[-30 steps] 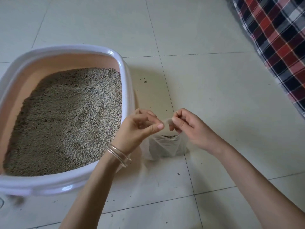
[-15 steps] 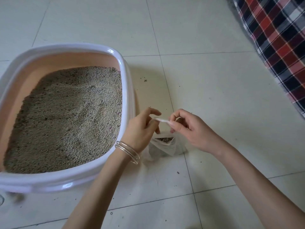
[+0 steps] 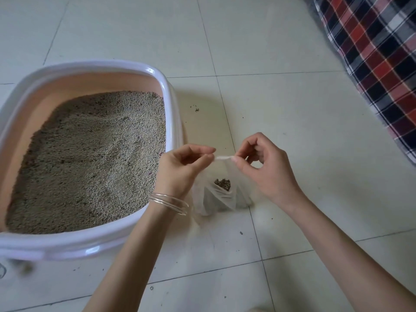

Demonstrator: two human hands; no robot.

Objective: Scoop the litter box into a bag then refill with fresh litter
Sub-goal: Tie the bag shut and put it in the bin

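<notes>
Open tiled floor [image 3: 281, 109] beyond and to the right of the bag [image 3: 216, 199], free for a hand as far as the checked cloth [image 3: 378, 64] in the far right corner. Blocked on the left by the litter box [image 3: 166, 91], its rim just beside the bag, only a narrow gap between, filled by the left hand [image 3: 180, 170]. Bag mouth closed off above by the twisted strip between left and right hand [image 3: 265, 167]. Bare floor also on the near side, between the two forearms.
</notes>
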